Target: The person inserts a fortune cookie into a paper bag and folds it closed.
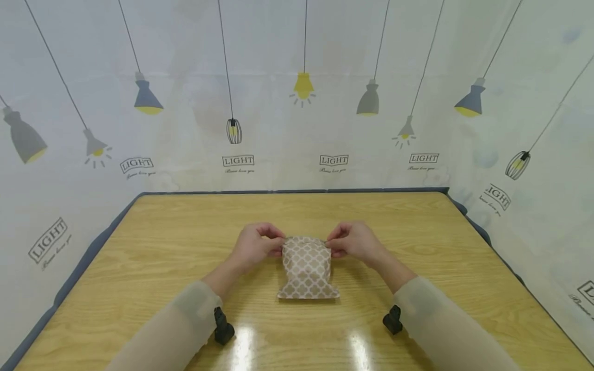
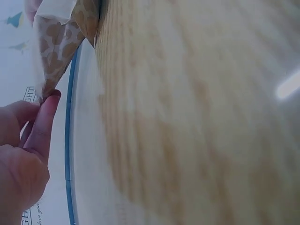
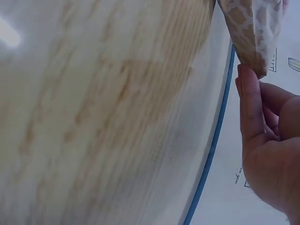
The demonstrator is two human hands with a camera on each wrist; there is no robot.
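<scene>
A small beige bag (image 1: 306, 270) with a white lattice pattern is on the wooden table in front of me, its wide bottom edge toward me. My left hand (image 1: 257, 245) pinches its upper left corner between thumb and fingers. At the upper right corner, my right hand (image 1: 355, 241) pinches in the same way. The left wrist view shows the bag's corner (image 2: 56, 51) narrowing to a point at the fingertips (image 2: 49, 101). In the right wrist view the opposite corner (image 3: 253, 42) tapers down to the fingers (image 3: 251, 89). What the bag contains is hidden.
The wooden table (image 1: 185, 221) has a dark blue strip along its back and sides. Behind it hangs a pale backdrop (image 1: 278, 134) printed with lamps and the word LIGHT. Small black devices (image 1: 224, 327) are strapped at both sleeve cuffs.
</scene>
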